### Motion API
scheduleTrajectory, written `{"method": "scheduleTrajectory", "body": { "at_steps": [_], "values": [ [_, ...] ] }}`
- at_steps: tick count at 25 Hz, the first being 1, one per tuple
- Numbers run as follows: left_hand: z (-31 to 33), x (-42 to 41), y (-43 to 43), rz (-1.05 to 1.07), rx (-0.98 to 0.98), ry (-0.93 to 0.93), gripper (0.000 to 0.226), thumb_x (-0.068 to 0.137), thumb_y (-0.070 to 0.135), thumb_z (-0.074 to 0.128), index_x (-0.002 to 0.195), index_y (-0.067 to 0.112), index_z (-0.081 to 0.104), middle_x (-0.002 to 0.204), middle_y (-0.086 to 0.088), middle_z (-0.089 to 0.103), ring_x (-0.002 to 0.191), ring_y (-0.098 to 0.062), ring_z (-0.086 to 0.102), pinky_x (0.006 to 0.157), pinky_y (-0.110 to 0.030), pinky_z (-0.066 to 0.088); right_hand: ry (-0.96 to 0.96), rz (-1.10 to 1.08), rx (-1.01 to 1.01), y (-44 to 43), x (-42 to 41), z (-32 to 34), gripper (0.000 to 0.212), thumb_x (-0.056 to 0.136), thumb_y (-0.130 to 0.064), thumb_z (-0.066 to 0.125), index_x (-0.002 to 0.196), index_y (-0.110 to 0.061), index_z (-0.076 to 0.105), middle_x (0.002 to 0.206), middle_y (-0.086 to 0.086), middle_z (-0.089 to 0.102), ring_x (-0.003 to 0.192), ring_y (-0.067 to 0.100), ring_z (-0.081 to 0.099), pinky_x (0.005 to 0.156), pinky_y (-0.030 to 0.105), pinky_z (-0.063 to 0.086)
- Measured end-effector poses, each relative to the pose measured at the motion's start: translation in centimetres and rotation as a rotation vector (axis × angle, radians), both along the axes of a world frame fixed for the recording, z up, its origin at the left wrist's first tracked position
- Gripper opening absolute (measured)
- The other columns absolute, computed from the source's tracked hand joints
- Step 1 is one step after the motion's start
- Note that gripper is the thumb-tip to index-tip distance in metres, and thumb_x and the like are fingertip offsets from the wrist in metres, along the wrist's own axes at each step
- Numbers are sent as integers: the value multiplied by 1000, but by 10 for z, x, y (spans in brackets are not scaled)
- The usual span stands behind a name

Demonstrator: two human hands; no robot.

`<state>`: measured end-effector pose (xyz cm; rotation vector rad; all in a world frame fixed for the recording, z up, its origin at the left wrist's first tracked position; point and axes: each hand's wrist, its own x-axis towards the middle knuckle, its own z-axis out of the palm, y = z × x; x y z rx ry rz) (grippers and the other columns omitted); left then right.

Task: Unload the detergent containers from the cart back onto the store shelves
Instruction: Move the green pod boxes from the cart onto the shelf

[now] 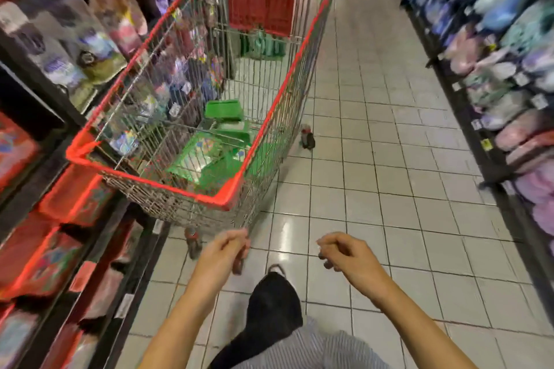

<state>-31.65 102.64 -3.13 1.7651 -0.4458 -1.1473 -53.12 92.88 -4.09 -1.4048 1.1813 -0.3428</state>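
Red-rimmed wire cart (150, 181) stands at 11 o'clock from my viewpoint, parked close beside the left shelving (132, 287) on the pale tiled floor (389, 219). Green detergent containers (207, 159) lie in the bottom of its basket, at the end nearest to me; I cannot count them through the blur and the wire mesh. Left hand (223, 252) hangs just below the cart's near corner at 12 o'clock, with the fingers loosely curled and nothing held; I cannot tell whether it touches the wire. Right hand (344, 253) hangs level with it at 1 o'clock, well clear of the cart, fingers likewise loosely curled and empty. Red packs (60, 255) fill the lower left shelves at 9 o'clock. Right shelving (449, 90) at 2 o'clock carries purple, pink and blue packs, with labels too blurred to read.
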Motion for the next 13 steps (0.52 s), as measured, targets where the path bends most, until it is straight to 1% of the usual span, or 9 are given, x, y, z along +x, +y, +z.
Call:
{"method": "scheduleTrajectory", "body": {
  "at_steps": [3,5,7,9,12,13],
  "values": [
    [-3,8,-76,-72,-14,-5,19,96,1,49,104,3,66,85,-12,62,74,-21,50,60,-25,38,33,-62,18,-52,0,-6,14,92,-8,59,89,-20,66,84,18,67,64,8,61,58,9,44],
    [3,15,-127,-115,-31,7,21,96,0,49,109,3,65,88,-12,63,76,-20,53,64,-26,39,44,-94,26,-91,3,-3,14,91,-8,59,90,-19,66,84,18,66,65,9,60,59,9,45],
    [17,21,-173,-166,-66,11,21,95,1,50,109,4,65,88,-12,64,77,-20,54,66,-25,41,38,-125,1,-132,9,7,15,91,-8,59,90,-20,67,85,21,67,68,10,61,60,9,46],
    [33,27,-218,-219,-123,6,20,95,0,50,108,5,65,85,-9,65,75,-17,56,64,-23,42,-4,-159,-43,-175,18,23,16,91,-7,59,90,-21,67,85,21,67,71,14,63,61,10,46],
    [54,35,-270,-189,-210,-19,21,94,1,52,100,14,68,79,3,70,70,-6,61,59,-13,47,-107,-179,-76,-233,36,49,19,91,-3,58,89,-20,67,83,14,65,70,14,62,60,9,46],
    [58,39,-286,-159,-239,-22,22,93,3,53,97,17,69,79,5,72,70,-4,62,61,-13,48,-143,-176,-84,-254,42,55,19,91,-3,58,89,-19,67,83,14,64,69,12,62,60,9,46]
  ]
}}
